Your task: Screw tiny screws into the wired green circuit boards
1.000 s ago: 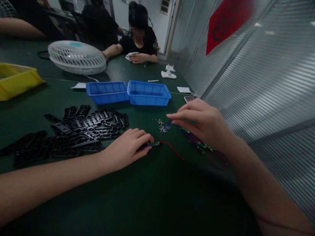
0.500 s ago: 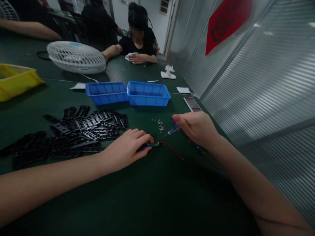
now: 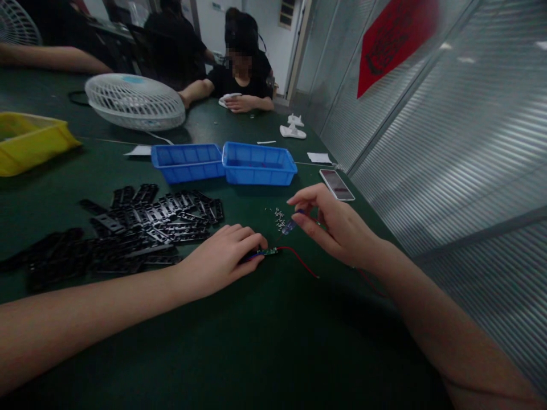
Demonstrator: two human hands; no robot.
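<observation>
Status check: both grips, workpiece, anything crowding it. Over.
Left grip on green circuit board, red wire trailing. Right grip holding clear-handled tool. Loose small metal pieces just beyond board, close to tool.

Left hand [image 3: 228, 256] and right hand [image 3: 337, 225] both bare, slim fingers. Behind each wrist, left forearm [image 3: 98, 313] and right forearm [image 3: 431, 313] bare, widening away from hand. Far behind right wrist, thin dark line [image 3: 478, 389], crease or band unclear.

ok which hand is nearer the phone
Right. The right hand is just this side of the phone; the left hand is farther off to its left, at the board.
</observation>
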